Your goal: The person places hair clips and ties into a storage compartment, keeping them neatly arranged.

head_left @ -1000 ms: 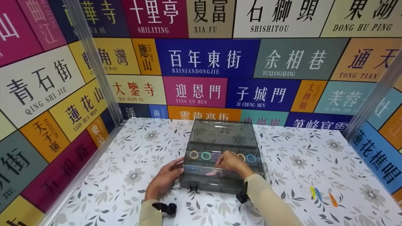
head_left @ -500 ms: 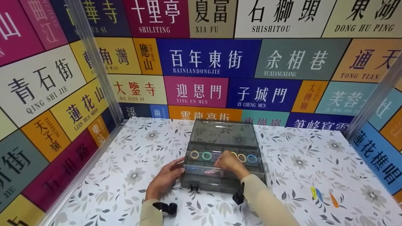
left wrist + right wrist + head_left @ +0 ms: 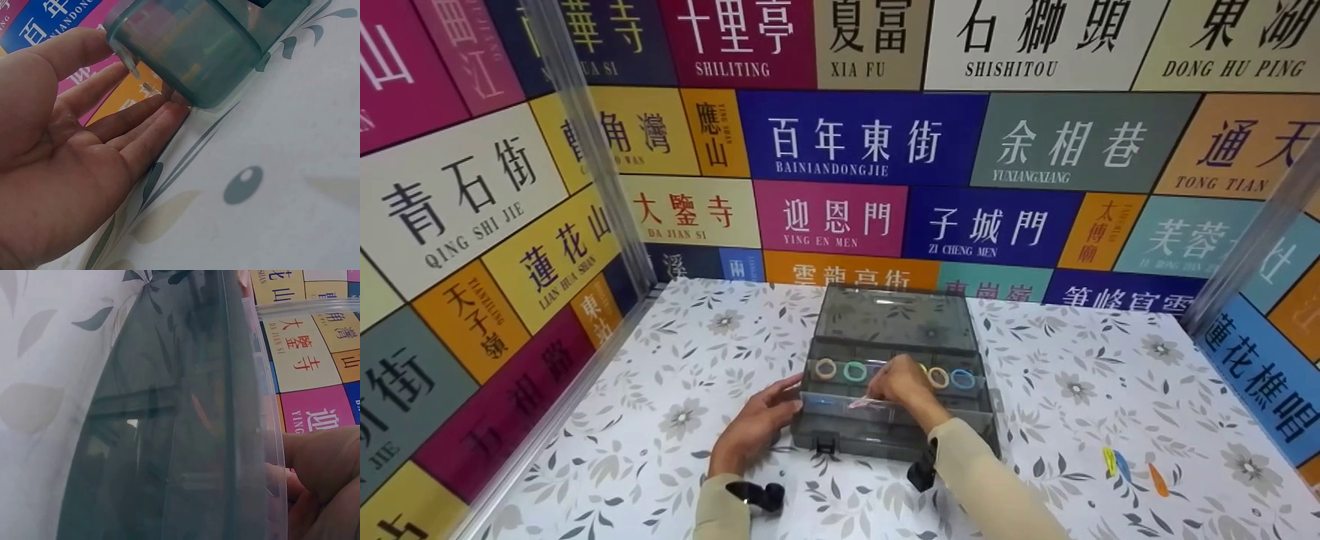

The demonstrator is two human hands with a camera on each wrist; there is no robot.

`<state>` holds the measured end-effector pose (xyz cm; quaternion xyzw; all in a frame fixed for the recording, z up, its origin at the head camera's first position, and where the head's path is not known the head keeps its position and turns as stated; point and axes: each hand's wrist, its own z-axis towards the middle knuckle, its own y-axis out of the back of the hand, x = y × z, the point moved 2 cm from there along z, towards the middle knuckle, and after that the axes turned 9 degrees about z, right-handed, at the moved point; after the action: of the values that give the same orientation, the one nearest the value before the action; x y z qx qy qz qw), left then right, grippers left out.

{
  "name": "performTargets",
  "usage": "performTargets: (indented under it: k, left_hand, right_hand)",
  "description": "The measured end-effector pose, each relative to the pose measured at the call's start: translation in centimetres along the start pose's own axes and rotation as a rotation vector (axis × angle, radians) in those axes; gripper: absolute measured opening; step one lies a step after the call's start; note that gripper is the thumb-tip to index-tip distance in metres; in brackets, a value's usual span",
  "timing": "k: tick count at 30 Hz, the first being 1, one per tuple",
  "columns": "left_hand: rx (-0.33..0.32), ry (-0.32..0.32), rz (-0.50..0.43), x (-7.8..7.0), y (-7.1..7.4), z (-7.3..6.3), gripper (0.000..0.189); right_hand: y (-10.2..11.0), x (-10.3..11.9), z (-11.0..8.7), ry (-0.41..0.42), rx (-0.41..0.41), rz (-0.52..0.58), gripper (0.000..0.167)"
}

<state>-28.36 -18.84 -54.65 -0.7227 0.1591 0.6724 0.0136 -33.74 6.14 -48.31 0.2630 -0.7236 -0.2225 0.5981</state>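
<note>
A smoky see-through storage box (image 3: 885, 446) stands with its lid (image 3: 894, 319) raised at the back. In its clear tray (image 3: 967, 405) are hair ties in a row, among them a green hair tie (image 3: 854, 372) and a blue one. My right hand (image 3: 904, 381) reaches into the tray with curled fingers, pinching a pink hair clip (image 3: 864, 403) seen at the fingertips. The right wrist view shows those fingers behind the clear tray wall (image 3: 275, 439). My left hand (image 3: 79, 152), fingers extended, touches the box's left end. A blue clip (image 3: 820, 401) lies in the tray's front left compartment.
On the flowered tabletop (image 3: 660, 465) at right lie a yellow hair clip (image 3: 1110, 462), a blue hair clip (image 3: 1123, 466) and an orange hair clip (image 3: 1158, 480). Colourful sign-covered panels (image 3: 840, 217) enclose the table behind and at both sides.
My right hand has shifted slightly left in the tray, and the pink hair clip has moved a little upward with it. The left hand stays at the box's left end.
</note>
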Motion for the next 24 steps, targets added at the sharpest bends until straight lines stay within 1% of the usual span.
performTargets:
  k: [3, 5, 7, 11, 20, 24]
  left_hand:
    - [0.005, -0.008, -0.012, -0.03, -0.01, -0.05, 0.061]
    - [0.011, -0.015, -0.029, -0.03, -0.04, -0.03, 0.061]
    - [0.016, -0.017, -0.052, -0.04, -0.06, -0.01, 0.062]
    - [0.016, -0.016, -0.061, -0.03, -0.02, 0.02, 0.062]
    - [0.009, -0.013, -0.02, 0.08, 0.08, -0.08, 0.062]
    - [0.009, -0.02, -0.014, 0.09, 0.01, -0.03, 0.062]
  right_hand:
    - [-0.1, 0.11, -0.08, -0.006, -0.023, 0.013, 0.005]
    - [-0.15, 0.12, -0.1, -0.012, -0.034, 0.045, 0.003]
    - [-0.2, 0.1, -0.08, -0.018, -0.036, 0.083, 0.0]
    - [-0.21, 0.07, -0.07, -0.02, -0.034, 0.133, 0.003]
    - [-0.68, 0.29, 0.07, 0.006, -0.033, 0.143, 0.003]
    - [-0.95, 0.44, 0.16, -0.004, -0.035, 0.156, 0.002]
